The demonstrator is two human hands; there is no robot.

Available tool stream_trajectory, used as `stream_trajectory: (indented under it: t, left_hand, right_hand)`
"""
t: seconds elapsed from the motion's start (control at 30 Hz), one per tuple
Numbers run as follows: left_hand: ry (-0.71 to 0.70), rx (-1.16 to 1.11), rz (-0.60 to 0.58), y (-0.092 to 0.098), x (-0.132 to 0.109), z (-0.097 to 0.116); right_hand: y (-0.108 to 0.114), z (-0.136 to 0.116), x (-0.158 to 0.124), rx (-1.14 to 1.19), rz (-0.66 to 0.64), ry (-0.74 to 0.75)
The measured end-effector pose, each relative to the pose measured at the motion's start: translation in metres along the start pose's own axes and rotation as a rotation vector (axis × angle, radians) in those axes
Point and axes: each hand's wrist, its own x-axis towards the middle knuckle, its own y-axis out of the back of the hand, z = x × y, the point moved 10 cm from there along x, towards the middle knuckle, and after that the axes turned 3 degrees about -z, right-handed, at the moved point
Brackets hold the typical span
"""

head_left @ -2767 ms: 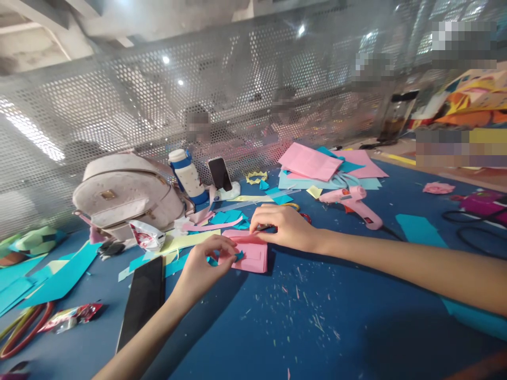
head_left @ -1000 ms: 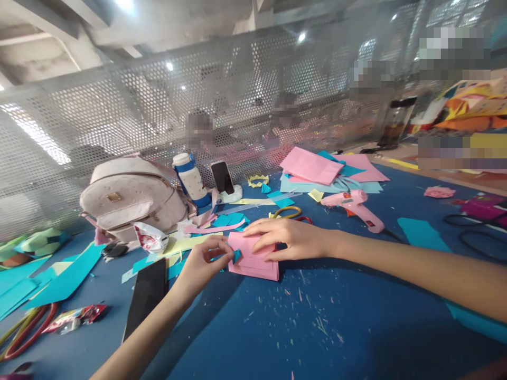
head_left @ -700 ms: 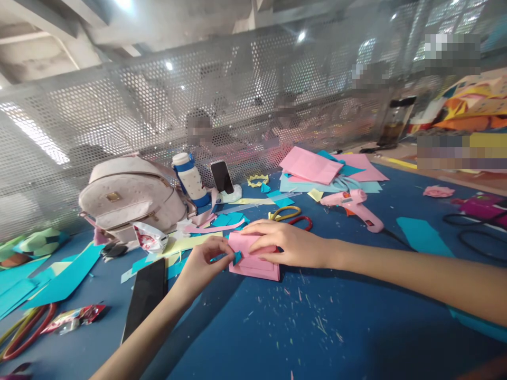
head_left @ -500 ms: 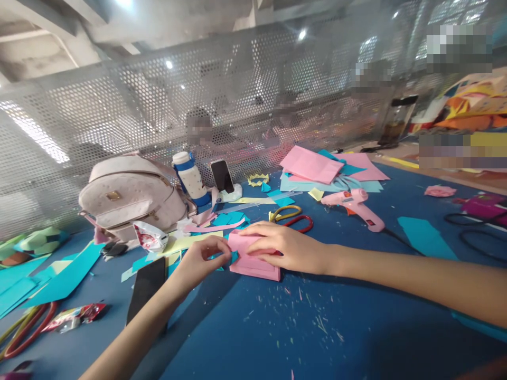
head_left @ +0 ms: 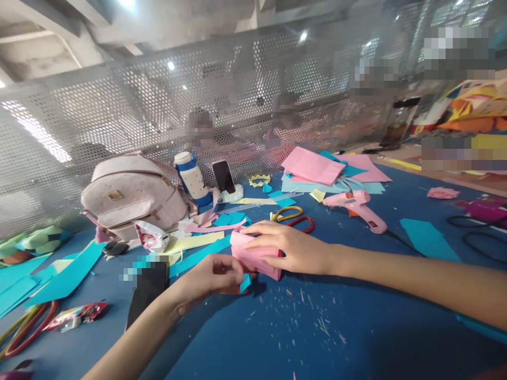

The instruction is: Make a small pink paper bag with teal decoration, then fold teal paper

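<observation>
On pink paper box [head_left: 253, 257], right hand [head_left: 291, 247] flat.

The folded paper piece [head_left: 253, 259] sits mid-table [head_left: 317, 327] under the right hand [head_left: 289, 248]. The left hand [head_left: 209, 277] pinches a paper scrap [head_left: 244, 283] just before it. Behind lie the scissors [head_left: 293, 217], with the glue gun [head_left: 352, 203] to their right. Along the far edge, left to right, are the backpack [head_left: 132, 198], bottle [head_left: 192, 178], propped phone [head_left: 224, 177] and paper stack [head_left: 317, 166].
</observation>
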Motion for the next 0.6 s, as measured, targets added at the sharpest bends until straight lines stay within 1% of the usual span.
stream_trajectory:
  t: [0.1, 0.2, 0.37, 0.6]
  left_hand:
    - [-0.041, -0.184, 0.002, 0.001, 0.003, 0.000]
    - [-0.051, -0.263, 0.022, 0.003, 0.004, -0.001]
    - [-0.058, -0.260, 0.064, 0.007, 0.005, -0.003]
    - [-0.086, -0.218, 0.040, 0.008, 0.005, 0.001]
  right_hand:
    - [0.000, 0.006, -0.001, -0.002, 0.009, -0.029]
    - [0.000, 0.013, -0.003, 0.013, 0.030, -0.083]
    - [-0.007, 0.014, -0.005, 0.017, 0.004, -0.118]
    - [-0.009, 0.015, -0.004, 0.053, -0.016, -0.151]
